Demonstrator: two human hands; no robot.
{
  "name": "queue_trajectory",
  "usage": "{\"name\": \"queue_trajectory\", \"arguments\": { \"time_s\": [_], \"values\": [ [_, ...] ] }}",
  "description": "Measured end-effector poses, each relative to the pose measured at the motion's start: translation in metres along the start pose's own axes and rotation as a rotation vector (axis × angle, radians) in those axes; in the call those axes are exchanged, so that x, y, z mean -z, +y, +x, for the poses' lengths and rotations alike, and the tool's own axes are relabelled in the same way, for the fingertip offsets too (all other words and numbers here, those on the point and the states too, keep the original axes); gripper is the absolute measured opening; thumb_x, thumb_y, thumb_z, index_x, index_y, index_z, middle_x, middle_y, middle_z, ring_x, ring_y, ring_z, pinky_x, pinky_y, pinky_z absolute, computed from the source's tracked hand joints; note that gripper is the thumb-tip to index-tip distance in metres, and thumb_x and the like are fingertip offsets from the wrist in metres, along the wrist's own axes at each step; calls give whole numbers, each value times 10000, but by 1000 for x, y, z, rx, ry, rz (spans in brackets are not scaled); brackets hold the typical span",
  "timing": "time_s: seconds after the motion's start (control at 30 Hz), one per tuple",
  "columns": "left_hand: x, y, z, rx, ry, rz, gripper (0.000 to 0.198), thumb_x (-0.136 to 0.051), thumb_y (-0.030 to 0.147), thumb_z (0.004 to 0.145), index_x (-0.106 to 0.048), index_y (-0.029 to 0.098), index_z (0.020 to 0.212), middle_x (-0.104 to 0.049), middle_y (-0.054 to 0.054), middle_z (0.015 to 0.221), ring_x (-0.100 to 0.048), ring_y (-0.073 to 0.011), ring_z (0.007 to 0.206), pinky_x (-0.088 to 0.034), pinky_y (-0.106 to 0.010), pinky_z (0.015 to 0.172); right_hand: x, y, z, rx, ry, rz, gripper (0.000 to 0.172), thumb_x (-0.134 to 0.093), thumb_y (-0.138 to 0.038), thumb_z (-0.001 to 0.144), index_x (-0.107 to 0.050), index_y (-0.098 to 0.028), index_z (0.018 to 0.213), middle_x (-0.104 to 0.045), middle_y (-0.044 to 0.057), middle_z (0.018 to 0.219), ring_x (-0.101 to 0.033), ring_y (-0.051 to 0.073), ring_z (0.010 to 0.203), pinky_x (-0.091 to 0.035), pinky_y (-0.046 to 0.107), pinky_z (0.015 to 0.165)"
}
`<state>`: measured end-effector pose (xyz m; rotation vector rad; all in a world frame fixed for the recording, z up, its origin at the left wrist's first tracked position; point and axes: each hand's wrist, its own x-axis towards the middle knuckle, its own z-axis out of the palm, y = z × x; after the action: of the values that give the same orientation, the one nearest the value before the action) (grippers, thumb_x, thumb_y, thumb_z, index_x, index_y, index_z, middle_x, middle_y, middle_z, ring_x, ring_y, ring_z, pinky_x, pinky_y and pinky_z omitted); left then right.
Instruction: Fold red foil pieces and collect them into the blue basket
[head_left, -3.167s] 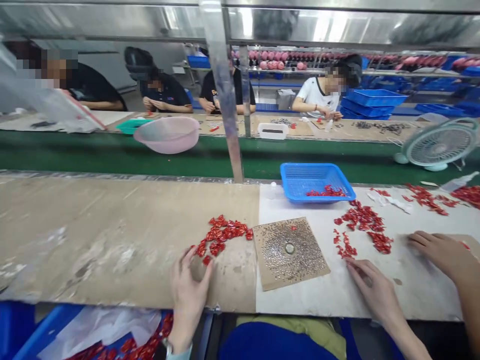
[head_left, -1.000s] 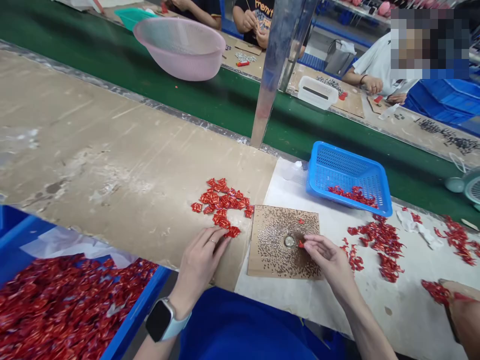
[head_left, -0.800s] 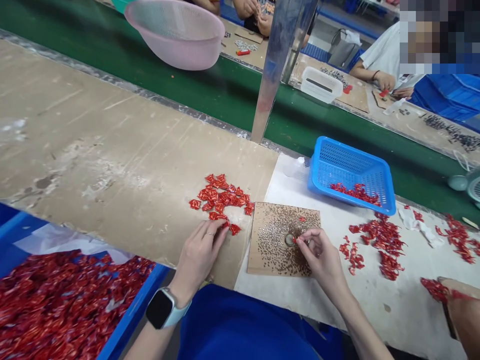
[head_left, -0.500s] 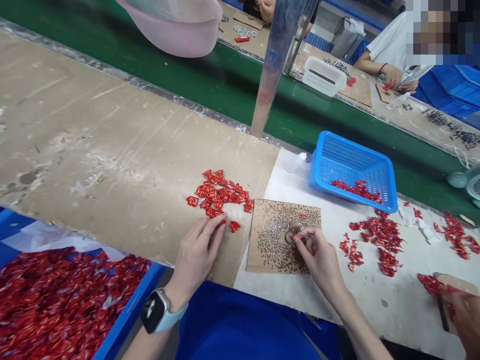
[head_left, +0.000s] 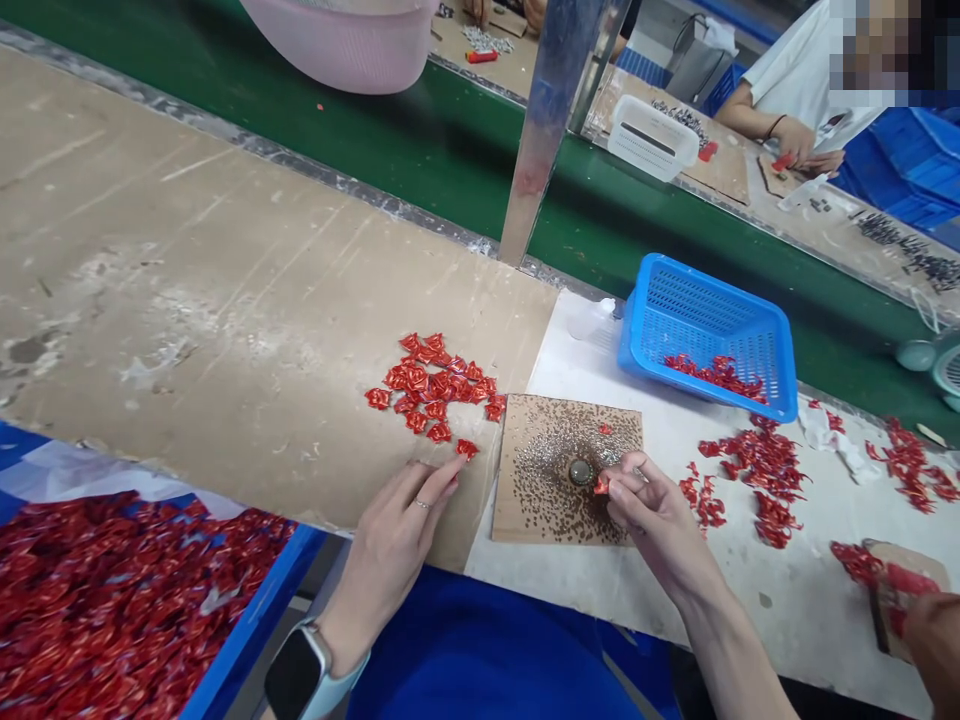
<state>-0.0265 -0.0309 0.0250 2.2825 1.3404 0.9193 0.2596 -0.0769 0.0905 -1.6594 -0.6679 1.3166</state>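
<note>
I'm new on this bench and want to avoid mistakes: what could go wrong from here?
The right hand pinches a small red foil piece close above the cardboard square of loose tiny metal parts; a slip might scatter them. The left hand's fingertips lie very near a separate red foil piece, which could get nudged toward the board.

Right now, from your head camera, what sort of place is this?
Probably a factory production line: a green conveyor belt runs beside long benches, a co-worker sits working across it, and a blue crate is heaped with red pieces.
</note>
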Motion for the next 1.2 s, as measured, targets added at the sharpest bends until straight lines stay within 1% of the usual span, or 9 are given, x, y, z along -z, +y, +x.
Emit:
{"name": "queue_trajectory", "arguments": {
  "time_s": [0.23,0.43,0.53,0.6,0.67,0.77,0.87,1.07,1.2],
  "values": [
    [10,-3,0,45,-49,-86,232,-531,311,1084,-694,256,1241,-771,-39,1067,-767,-172,916,-608,-263,841,-1,-11,-7,-50,-51,91,635,-969,-617,662,-482,-262,864,-647,-14,789,-326,78,518,-271,223,499],
    [9,-1,3,133,-49,-207,188,-575,292,1048,-747,266,1117,-789,-12,999,-767,-156,875,-615,-258,822,5,-3,-7,-26,-36,73,593,-944,-617,707,-499,-264,876,-618,-36,736,-309,77,500,-265,215,491],
    [7,7,6,248,-26,-289,191,-600,290,1018,-753,257,1128,-797,-29,1014,-772,-172,879,-631,-278,794,12,4,-6,61,73,-82,554,-897,-666,746,-545,-256,869,-657,-4,762,-429,108,542,-337,223,508],
    [6,13,8,339,-8,-372,213,-588,290,1014,-747,249,1151,-798,-43,1041,-781,-179,881,-650,-290,783,17,9,-5,127,154,-169,542,-881,-684,757,-569,-251,853,-679,22,802,-565,157,669,-427,244,581],
    [5,19,10,417,-15,-486,212,-582,307,1014,-751,242,1125,-800,-38,1006,-789,-173,812,-668,-289,741,22,14,-4,174,216,-213,540,-876,-695,754,-583,-251,848,-669,21,795,-613,187,751,-470,267,646],
    [1,27,12,512,-70,-665,218,-610,357,999,-767,233,1082,-819,-34,949,-797,-179,720,-687,-298,688,29,22,-5,228,306,-301,504,-848,-687,788,-610,-251,872,-558,-40,650,-502,151,598,-408,266,582],
    [-3,34,15,598,-117,-801,258,-639,397,977,-784,224,1103,-838,-51,940,-814,-207,757,-709,-337,727,34,29,-5,260,357,-394,447,-847,-635,807,-647,-239,861,-454,-78,555,-392,132,511,-323,274,528],
    [-8,56,23,681,-193,-978,274,-771,427,852,-825,214,1016,-843,-83,978,-820,-229,830,-715,-361,783,30,27,-11,306,373,-418,405,-819,-608,854,-643,-244,891,-483,-68,590,-424,144,529,-358,285,540],
    [-12,70,27,699,-229,-1048,254,-823,329,783,-831,219,1012,-839,-59,931,-800,-187,814,-688,-299,797,21,17,-15,309,330,-302,406,-812,-612,885,-619,-256,914,-619,-7,737,-543,169,655,-432,282,593]
  ]
}}
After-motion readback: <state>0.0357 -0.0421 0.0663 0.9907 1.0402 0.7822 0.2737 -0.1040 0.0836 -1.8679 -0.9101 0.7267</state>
